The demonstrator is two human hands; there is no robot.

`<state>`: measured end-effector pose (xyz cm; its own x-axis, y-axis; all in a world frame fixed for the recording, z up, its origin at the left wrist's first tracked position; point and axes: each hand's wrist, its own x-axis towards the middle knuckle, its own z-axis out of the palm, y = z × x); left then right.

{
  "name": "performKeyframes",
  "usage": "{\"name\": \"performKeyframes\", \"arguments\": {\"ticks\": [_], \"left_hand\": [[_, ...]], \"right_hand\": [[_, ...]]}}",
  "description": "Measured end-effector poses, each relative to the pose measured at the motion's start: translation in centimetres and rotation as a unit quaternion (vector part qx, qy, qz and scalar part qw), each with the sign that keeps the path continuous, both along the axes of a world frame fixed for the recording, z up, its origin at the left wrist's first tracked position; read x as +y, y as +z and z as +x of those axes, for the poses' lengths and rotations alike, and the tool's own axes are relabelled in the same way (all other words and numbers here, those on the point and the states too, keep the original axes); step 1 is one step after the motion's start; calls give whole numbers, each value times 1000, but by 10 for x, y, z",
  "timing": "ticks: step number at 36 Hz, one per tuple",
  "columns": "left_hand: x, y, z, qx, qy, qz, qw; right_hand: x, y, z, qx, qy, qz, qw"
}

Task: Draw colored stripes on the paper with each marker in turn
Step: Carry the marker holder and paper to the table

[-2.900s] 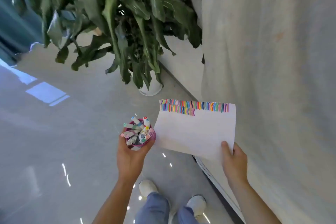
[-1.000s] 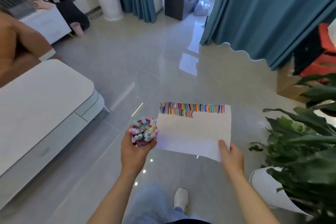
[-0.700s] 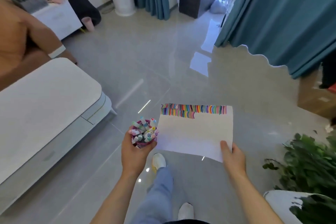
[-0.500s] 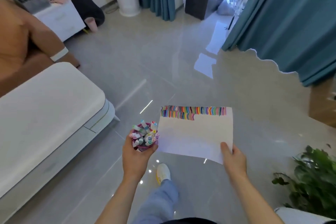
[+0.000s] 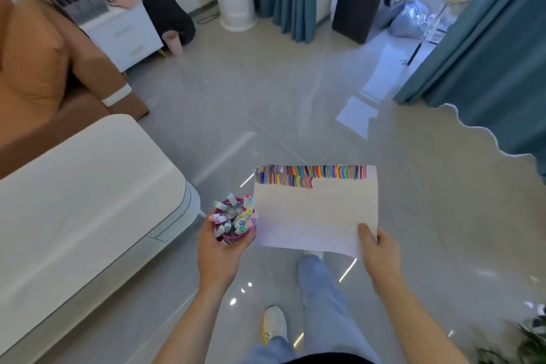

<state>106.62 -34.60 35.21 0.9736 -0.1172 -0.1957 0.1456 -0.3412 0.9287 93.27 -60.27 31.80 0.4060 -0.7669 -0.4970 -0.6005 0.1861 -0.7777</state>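
Glossy floor (image 5: pixel 266 103) below. Right hand (image 5: pixel 381 257) pinches paper (image 5: pixel 316 216); at nine o'clock left hand (image 5: pixel 221 254) wraps marker cup (image 5: pixel 235 232); tilting could spill it.

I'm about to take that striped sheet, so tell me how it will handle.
The paper is probably very light: the right hand pinches just its near corner. It lies almost flat beyond that grip, so it is likely fairly stiff, though it may flex if swung.

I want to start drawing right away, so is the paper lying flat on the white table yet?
No, the right hand holds the paper by its near corner in the air over the floor, apart from the white table.
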Motion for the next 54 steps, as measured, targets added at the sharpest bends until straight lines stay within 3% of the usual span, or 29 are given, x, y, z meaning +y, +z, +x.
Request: {"name": "performKeyframes", "arguments": {"ticks": [22,54], "left_hand": [[-123,4,232,20,195,-42,980],[-56,-6,634,36,249,-8,968]], "right_hand": [[-163,21,308,1,135,-10,991],[-102,25,745,12,194,-17,981]]}}
